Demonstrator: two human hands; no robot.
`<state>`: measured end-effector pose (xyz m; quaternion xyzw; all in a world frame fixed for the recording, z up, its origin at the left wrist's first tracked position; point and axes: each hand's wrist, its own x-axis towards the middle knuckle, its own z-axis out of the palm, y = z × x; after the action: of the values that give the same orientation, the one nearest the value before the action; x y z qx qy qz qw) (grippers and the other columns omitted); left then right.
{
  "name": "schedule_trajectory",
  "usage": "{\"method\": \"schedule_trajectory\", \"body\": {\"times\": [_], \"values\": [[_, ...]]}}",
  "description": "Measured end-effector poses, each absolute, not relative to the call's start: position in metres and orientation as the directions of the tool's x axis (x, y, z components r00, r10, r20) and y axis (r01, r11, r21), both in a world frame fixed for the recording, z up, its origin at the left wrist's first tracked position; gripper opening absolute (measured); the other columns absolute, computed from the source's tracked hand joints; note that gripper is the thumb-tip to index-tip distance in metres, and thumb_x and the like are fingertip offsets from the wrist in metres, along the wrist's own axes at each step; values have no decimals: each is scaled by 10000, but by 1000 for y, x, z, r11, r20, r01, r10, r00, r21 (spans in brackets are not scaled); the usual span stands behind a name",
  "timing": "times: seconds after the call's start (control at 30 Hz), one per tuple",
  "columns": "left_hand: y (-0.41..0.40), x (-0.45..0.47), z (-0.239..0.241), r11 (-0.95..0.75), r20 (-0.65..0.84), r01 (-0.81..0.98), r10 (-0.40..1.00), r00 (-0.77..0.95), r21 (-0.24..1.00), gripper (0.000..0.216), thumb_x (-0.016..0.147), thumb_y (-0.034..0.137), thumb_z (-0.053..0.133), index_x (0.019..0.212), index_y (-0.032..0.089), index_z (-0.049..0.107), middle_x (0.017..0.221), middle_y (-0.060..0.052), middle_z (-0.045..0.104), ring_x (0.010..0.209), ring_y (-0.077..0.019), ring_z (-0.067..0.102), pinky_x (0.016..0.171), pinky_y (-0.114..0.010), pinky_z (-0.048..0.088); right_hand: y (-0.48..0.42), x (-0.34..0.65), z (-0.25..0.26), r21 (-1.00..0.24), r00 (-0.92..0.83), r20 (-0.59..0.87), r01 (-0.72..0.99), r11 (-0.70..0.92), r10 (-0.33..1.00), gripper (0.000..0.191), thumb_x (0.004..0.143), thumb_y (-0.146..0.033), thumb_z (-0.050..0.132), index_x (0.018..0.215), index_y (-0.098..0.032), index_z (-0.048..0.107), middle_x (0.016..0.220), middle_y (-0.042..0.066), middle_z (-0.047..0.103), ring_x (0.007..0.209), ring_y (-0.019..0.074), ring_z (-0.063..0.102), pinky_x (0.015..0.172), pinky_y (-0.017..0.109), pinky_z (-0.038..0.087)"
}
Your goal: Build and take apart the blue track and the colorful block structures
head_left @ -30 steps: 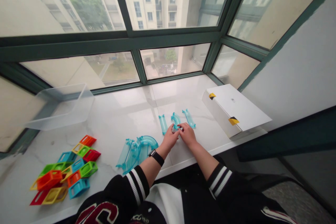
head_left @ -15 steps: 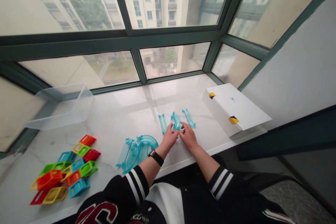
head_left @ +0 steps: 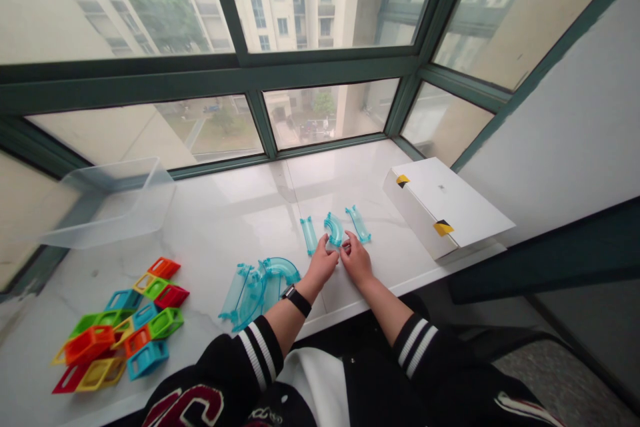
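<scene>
A curved translucent blue track piece [head_left: 333, 228] lies on the white marbled counter, its near end between my two hands. My left hand [head_left: 323, 263] is at its lower left, index finger and thumb apart, the index tip close against the piece. To the lower right rests my right hand [head_left: 357, 260], thumb and index finger also parted, without a visible grip on it. Exact fingertip contact is hard to make out. One straight blue track piece [head_left: 309, 235] lies left of the curve, another straight blue track piece [head_left: 358, 223] to its right.
Left of my forearm sits a pile of blue track pieces [head_left: 260, 290]. Farther left are colourful plastic building tiles [head_left: 120, 323], with a clear plastic bin [head_left: 115, 207] behind them. A white box [head_left: 447, 203] with yellow-black tape stands at right. Windows border the counter's back.
My right hand's fingers have drawn slightly away from the curved track piece. The left hand and the pieces stay nearly in place; the view has shifted a little.
</scene>
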<state>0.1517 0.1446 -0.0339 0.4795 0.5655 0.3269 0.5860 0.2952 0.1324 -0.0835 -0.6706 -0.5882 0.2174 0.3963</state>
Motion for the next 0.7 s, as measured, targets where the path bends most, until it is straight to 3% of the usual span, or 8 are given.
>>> {"method": "schedule_trajectory", "body": {"times": [0.17,0.27,0.37,0.5,0.6,0.7], "values": [[140,153,-22,320,-336,124,931,141,939,874,841,222,707,1626,171,326,1644,-234,405,1023,-194,689,824,-316,627,131,295,-87,-789,222,205,614,27,953,568,872,-223,584,1434,-195,511,1028,59,720,747,193,683,769,351,581],[135,146,-7,223,-239,124,962,131,967,847,836,236,726,1604,198,370,1664,-232,343,1068,-207,680,825,-326,633,130,295,-89,-808,243,226,588,42,943,549,877,-240,572,1419,-193,496,1029,60,704,733,183,672,755,345,586],[130,122,18,31,-49,135,990,134,990,758,884,277,696,1581,236,402,1584,-205,437,1061,-206,678,810,-336,632,126,297,-90,-840,275,242,539,59,930,450,883,-262,549,1326,-193,523,992,56,686,750,184,665,751,340,590],[123,60,57,-199,183,217,979,93,956,598,959,327,618,1531,259,461,1275,-117,656,1064,-207,682,843,-347,616,112,301,-88,-866,293,225,498,53,929,304,870,-280,553,1160,-196,581,953,66,682,789,209,674,751,358,595],[112,1,68,-183,211,357,977,-41,916,573,947,390,640,1489,256,510,1151,-76,695,1006,-207,701,866,-377,618,95,299,-81,-840,203,231,536,89,951,187,886,-273,557,1045,-210,635,957,70,685,808,217,669,795,378,591],[93,-53,57,-98,181,438,971,-153,894,607,917,467,667,1462,238,531,1123,-73,711,978,-227,721,878,-425,630,78,287,-69,-810,-1,218,557,181,976,164,912,-235,555,1015,-222,682,993,62,687,843,207,670,861,381,579]]}}
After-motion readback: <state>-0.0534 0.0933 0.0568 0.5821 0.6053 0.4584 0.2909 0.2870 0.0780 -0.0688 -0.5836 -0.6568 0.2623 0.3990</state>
